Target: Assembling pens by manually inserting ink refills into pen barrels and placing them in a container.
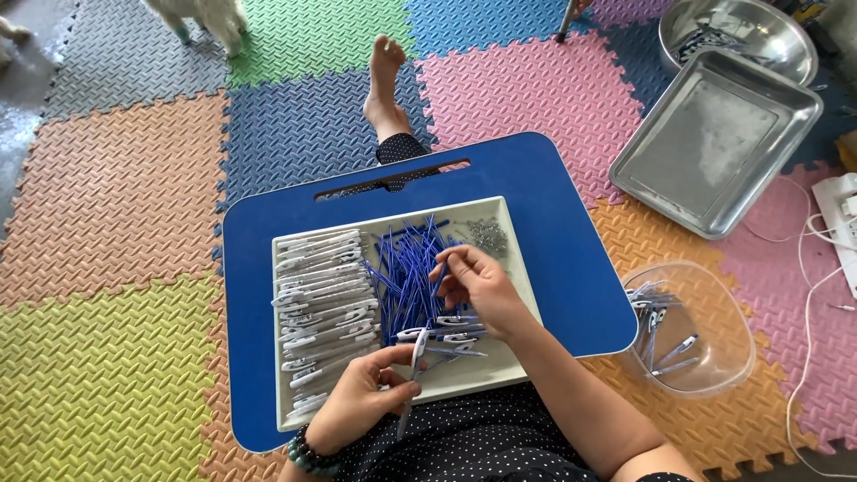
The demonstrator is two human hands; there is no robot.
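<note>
A white tray (513, 268) rests on a blue lap desk (553, 196). It holds a stack of white pen barrels (321, 295) on the left, a heap of blue refills (406, 268) in the middle and small metal springs (486, 236) at the far right corner. My left hand (357, 402) grips a white pen barrel (416, 357) upright near the tray's front edge. My right hand (482, 286) hovers over the refills, pinching one blue refill (439, 272) between thumb and fingers. A few assembled pens (446, 335) lie under my right wrist.
A clear plastic bowl (714, 357) with several finished pens sits on the floor at the right. A steel tray (714, 143) and a steel bowl (741, 36) lie behind it. White cables (808, 303) run along the right. My bare foot (386, 80) stretches out ahead over coloured foam mats.
</note>
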